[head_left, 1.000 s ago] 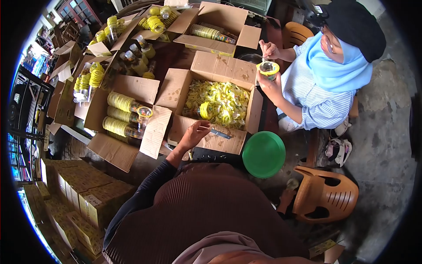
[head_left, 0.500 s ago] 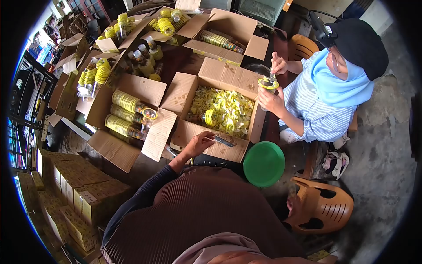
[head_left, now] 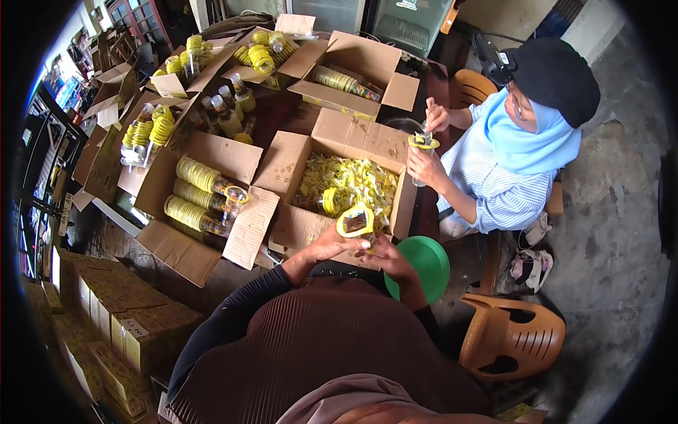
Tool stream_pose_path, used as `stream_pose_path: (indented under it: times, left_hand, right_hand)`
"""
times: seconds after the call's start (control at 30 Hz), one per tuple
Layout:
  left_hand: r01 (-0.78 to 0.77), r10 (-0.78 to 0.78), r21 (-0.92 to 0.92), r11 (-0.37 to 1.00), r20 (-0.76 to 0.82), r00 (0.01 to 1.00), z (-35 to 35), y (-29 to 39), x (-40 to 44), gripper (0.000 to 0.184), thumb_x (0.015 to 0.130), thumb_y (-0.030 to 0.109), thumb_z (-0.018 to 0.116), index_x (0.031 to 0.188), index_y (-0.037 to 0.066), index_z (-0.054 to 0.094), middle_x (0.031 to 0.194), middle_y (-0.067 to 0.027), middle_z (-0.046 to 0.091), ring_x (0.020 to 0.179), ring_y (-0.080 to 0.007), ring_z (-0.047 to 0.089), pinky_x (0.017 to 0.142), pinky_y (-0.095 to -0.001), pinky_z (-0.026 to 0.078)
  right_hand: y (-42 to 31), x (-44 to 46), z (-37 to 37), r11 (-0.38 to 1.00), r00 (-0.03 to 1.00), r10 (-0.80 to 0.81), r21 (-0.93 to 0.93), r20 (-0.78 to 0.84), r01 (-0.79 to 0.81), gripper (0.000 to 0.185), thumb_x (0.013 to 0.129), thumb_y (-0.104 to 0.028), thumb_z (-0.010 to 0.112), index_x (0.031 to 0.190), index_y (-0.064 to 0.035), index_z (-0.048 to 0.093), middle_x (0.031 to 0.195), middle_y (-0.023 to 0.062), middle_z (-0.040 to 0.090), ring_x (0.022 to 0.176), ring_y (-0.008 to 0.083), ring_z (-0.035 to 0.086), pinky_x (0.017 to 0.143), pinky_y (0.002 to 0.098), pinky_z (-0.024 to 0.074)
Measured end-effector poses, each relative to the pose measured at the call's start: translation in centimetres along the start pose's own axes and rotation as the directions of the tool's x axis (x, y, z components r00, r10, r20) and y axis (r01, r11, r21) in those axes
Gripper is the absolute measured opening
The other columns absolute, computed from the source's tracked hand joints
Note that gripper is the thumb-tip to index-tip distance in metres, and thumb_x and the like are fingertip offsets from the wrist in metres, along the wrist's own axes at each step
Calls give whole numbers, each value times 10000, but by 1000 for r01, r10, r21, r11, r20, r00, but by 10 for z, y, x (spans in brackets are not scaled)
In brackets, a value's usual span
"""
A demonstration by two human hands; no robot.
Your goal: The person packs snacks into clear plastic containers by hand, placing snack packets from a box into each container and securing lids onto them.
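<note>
Both my hands meet over the near flap of the open carton, around a clear jar (head_left: pixel 357 223) with a yellow ring at its mouth. The jar's mouth tilts up toward me. My left hand (head_left: pixel 333 244) has its fingers around the left side of the jar, just below the ring. My right hand (head_left: pixel 388 258) grips the jar's lower right side. Behind them, the cardboard carton (head_left: pixel 282 169) is full of small yellow-and-clear wrapped pieces (head_left: pixel 367 177), with a stack of yellow rings (head_left: pixel 337 201) lying on top.
Left stands a carton (head_left: pixel 244 230) of ring-stacked jars. Another open carton (head_left: pixel 402 74) is behind. A green round lid or basin (head_left: pixel 424 272) lies near my right arm. Across, a person (head_left: pixel 487 162) works on a similar jar (head_left: pixel 422 147). An orange chair (head_left: pixel 519 336) stands right; boxes (head_left: pixel 134 318) lie left.
My right hand has come up from the lower right to the carton's front, and the jar is now between both hands. The grey blade-like tool by my left hand no longer shows.
</note>
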State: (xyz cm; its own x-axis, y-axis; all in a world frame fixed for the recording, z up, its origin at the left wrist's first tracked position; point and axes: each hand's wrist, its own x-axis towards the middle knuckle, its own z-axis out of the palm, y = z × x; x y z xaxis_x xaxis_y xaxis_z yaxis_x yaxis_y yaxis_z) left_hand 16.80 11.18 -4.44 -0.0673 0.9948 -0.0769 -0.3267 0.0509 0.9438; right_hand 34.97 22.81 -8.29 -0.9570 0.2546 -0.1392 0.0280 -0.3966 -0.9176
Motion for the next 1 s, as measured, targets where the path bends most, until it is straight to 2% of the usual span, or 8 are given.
stream_pose_path:
  times: [0.13,0.27,0.4,0.47,0.67,0.73,0.77,1.0]
  left_hand:
    - [-176,155,-62,982,-246,957,-6,2,-4,562,757,139,823,1217,1,530,1135,-65,645,1035,-149,601,910,-323,501]
    - [-183,305,437,880,-228,925,-22,11,-14,535,703,140,835,1139,-5,561,1042,-96,656,917,-150,629,832,-317,522]
    - [-118,203,649,752,-58,977,-35,7,-10,627,601,134,833,1144,-12,555,987,-127,649,870,-219,645,799,-352,513]
    - [-281,269,678,679,125,955,-40,3,-9,649,588,154,827,1149,-15,546,970,-136,650,871,-221,652,780,-348,513]
    - [14,-151,781,624,103,983,-39,18,1,678,628,309,834,1101,-50,508,963,-224,642,863,-342,643,769,-386,494]
    - [-156,-7,848,507,185,983,-44,19,-3,723,620,353,834,1107,-68,505,987,-241,635,919,-352,636,809,-395,488]
    - [-291,84,680,674,321,944,-62,5,-2,791,621,400,837,1142,-89,496,1028,-240,633,972,-356,623,851,-404,483]
    - [-174,-68,604,778,356,932,-44,52,-20,601,667,203,806,1169,-5,550,976,-124,673,879,-223,643,820,-330,494]
  right_hand:
    - [7,21,-13,930,998,16,-367,69,10,416,896,-63,647,1275,-58,476,1138,65,573,1038,142,568,855,309,484]
    - [-16,41,-15,719,928,-346,-675,-139,166,275,905,-46,629,1164,-45,538,1043,72,598,895,137,591,763,299,502]
    - [-62,46,30,457,843,-537,-849,-25,266,272,820,-160,755,929,-47,533,854,86,571,692,175,577,630,316,496]
    - [-73,50,40,102,848,-497,-958,185,268,320,763,-171,772,905,-48,512,837,99,563,728,235,584,673,362,494]
    - [-66,65,43,-182,883,-390,-962,262,205,297,752,-193,718,913,-54,510,838,105,578,801,293,604,715,407,493]
    - [-69,67,43,-157,879,-388,-960,278,234,267,786,-195,697,921,-52,517,845,109,584,814,297,607,726,414,495]
    - [-72,67,42,-149,885,-348,-950,309,273,259,798,-197,693,919,-51,516,843,114,582,817,296,608,725,414,496]
    - [-87,60,43,69,900,-250,-920,358,385,216,891,-238,614,867,-31,558,796,113,589,764,340,620,655,431,498]
